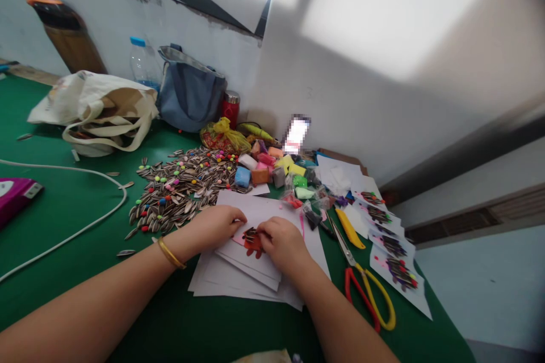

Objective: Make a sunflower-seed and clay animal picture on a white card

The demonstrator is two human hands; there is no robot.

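Note:
On a stack of white paper [238,281] lies a small orange-brown clay figure [252,243] with dark striped sunflower seeds stuck into its upper part. My right hand [284,245] is at the figure's right edge, thumb and fingers pinched together; what is between them is hidden. Just up and left of the figure, my left hand [219,226] rests at the paper with its fingers curled together, and I cannot make out anything in them. A gold bangle [171,253] circles the left wrist.
A heap of sunflower seeds [183,181] mixed with coloured beads spreads to the left. Behind the paper sit coloured clay packets [260,176] and a phone [297,135]. Scissors [357,272], a yellow cutter [349,228] and seed-covered cards [400,275] lie right. Bags [191,91] stand behind.

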